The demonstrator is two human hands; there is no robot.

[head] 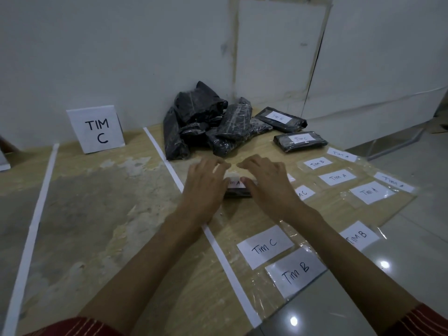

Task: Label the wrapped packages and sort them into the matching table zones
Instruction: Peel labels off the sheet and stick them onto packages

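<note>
A small black wrapped package (pixel 238 191) lies on the table in front of me with a white "TIM A" label (pixel 234 182) on its top. My left hand (pixel 204 183) and my right hand (pixel 266 181) both press down on it with spread fingers, covering most of it. Behind them is a pile of unlabelled black packages (pixel 206 122). Two labelled black packages lie to the right of the pile, one farther back (pixel 281 118) and one nearer marked "TIM C" (pixel 300 141).
Several taped paper labels marked TIM A, TIM B and TIM C lie on the table's right side, such as a "TIM C" slip (pixel 265 246). A standing "TIM C" sign (pixel 95 129) marks the zone between white tape strips (pixel 36 214). The table's right edge drops to tiled floor.
</note>
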